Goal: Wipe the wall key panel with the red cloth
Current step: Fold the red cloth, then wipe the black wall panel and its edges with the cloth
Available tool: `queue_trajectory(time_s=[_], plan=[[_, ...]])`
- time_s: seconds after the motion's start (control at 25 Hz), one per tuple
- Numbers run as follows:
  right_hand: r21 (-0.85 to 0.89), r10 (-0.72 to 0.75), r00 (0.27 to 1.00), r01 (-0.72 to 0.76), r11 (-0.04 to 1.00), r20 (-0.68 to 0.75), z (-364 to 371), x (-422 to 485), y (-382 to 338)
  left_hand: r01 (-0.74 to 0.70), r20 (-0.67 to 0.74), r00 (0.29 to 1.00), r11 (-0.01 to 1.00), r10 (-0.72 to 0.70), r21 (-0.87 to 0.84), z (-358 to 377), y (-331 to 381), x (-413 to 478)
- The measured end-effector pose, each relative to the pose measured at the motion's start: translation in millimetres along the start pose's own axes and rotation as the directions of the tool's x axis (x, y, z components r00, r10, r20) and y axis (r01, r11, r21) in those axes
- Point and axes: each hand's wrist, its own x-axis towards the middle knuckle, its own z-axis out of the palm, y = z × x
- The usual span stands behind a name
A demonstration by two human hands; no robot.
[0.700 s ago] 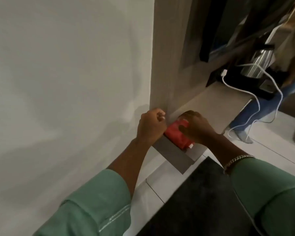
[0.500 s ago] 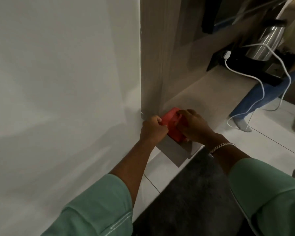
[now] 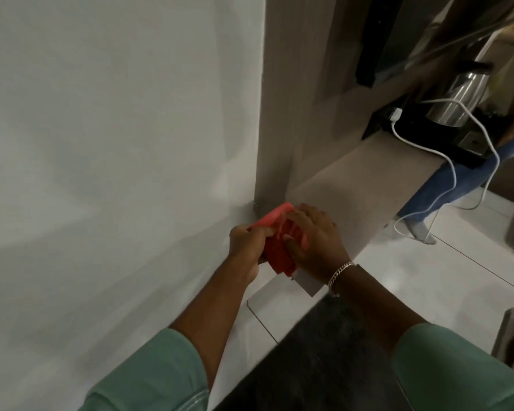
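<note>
The red cloth (image 3: 279, 244) is the anchor here: it is bunched between both hands and pressed against the wall key panel (image 3: 307, 284), a flat grey plate that juts from the foot of the wood-grain upright (image 3: 276, 114) just above the cloth. The left hand (image 3: 245, 244) is closed on the cloth's left edge, fingers curled tight around the fabric, while the right hand (image 3: 313, 238) lies over the cloth's right side with its fingers folded down, clamping it against the plate. Only a small grey corner of the panel shows, below and to the right of the cloth, beside the bracelet (image 3: 340, 274) on the right wrist; the rest is hidden under fabric and hands. By my judgement the wiping is under way and not finished: the cloth is in contact and covers the upper part of the plate, but that exposed lower corner looks not yet covered, and whether the hidden surface is clean cannot be told. Far to the right of the cloth a steel kettle (image 3: 460, 96) and a white cable (image 3: 445, 152) sit on a ledge. No brand, label or writing can be read anywhere; the panel's face is plain where it shows
</note>
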Motion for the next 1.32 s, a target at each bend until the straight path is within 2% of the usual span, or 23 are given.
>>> queue_trajectory(time_s=[0.12,0.32,0.44,0.52,0.56,0.64,0.72,0.76,0.8,0.84,0.92,0.96,1.0,1.04,1.08,1.16,1.24,1.32], plan=[[-0.057,-0.209,0.975,0.206,0.977,-0.072,-13.2,-6.3,-66.7,-0.095,0.139,0.986,0.995,0.091,0.026,-44.3,36.5,-34.3],[-0.184,-0.427,0.872,0.391,0.902,-0.238,-40.7,-21.0,-197.0,-0.156,0.34,0.918,0.975,0.202,-0.157,-140.7,112.0,-126.6],[-0.133,-0.516,0.808,0.5,0.856,-0.283,-56.5,-29.4,-276.0,-0.162,0.459,0.844,0.948,0.278,-0.275,-203.6,148.8,-188.5],[-0.074,-0.58,0.724,0.6,0.797,-0.373,-62.1,-31.0,-322.4,-0.269,0.451,0.823,0.936,0.346,-0.227,-239.4,172.9,-230.5],[-0.073,-0.619,0.659,0.657,0.75,-0.428,-64.5,-32.4,-346.8,-0.359,0.415,0.822,0.92,0.391,-0.158,-257.3,183.6,-253.9],[-0.071,-0.648,0.546,0.733,0.676,-0.531,-69.8,-36.9,-401.3,-0.563,0.31,0.79,0.826,0.529,0.025,-293.4,202.6,-306.1],[-0.028,-0.608,0.505,0.755,0.656,-0.612,-76.1,-37.7,-446.8,-0.725,0.223,0.688,0.664,0.691,0.182,-319.4,216.0,-350.2],[-0.021,-0.594,0.471,0.772,0.635,-0.652,-79.3,-40.6,-475.9,-0.798,0.151,0.59,0.544,0.793,0.26,-339.8,221.8,-375.4],[-0.027,-0.584,0.439,0.784,0.621,-0.683,-81.5,-41.9,-497.2,-0.846,0.072,0.456,0.407,0.887,0.345,-356.0,226.0,-395.9],[-0.027,-0.572,0.415,0.793,0.608,-0.708,-83.9,-43.8,-516.9,-0.861,-0.005,0.292,0.265,0.956,0.433,-372.0,230.2,-415.0],[-0.017,-0.555,0.378,0.816,0.578,-0.741,-85.1,-50.5,-559.2,-0.767,-0.089,-0.06,0.011,0.994,0.641,-414.2,236.0,-447.7],[-0.015,-0.552,0.371,0.82,0.572,-0.747,-84.4,-54.4,-576.9,-0.675,-0.079,-0.195,-0.076,0.978,0.734,-436.4,237.4,-457.2],[-0.016,-0.553,0.368,0.822,0.57,-0.748,-82.2,-57.6,-593.2,-0.575,-0.04,-0.285,-0.137,0.958,0.807,-460.5,238.7,-463.8],[-0.015,-0.553,0.371,0.82,0.572,-0.746,-79.0,-59.4,-604.1,-0.475,0.011,-0.326,-0.174,0.945,0.862,-482.7,238.7,-465.7],[-0.014,-0.551,0.375,0.818,0.575,-0.746,-75.4,-60.9,-614.5,-0.367,0.077,-0.32,-0.199,0.944,0.909,-505.4,238.4,-465.5],[-0.005,-0.552,0.398,0.808,0.59,-0.733,-66.2,-61.3,-627.2,-0.095,0.242,-0.199,-0.265,0.95,0.96,-544.9,237.0,-456.9],[-0.027,-0.567,0.429,0.781,0.624,-0.704,-56.2,-58.9,-639.8,0.202,0.386,-0.072,-0.365,0.92,0.909,-580.2,237.4,-443.2],[-0.077,-0.586,0.464,0.737,0.671,-0.664,-48.5,-54.4,-647.4,0.411,0.467,-0.035,-0.413,0.883,0.812,-599.3,240.2,-432.0]])
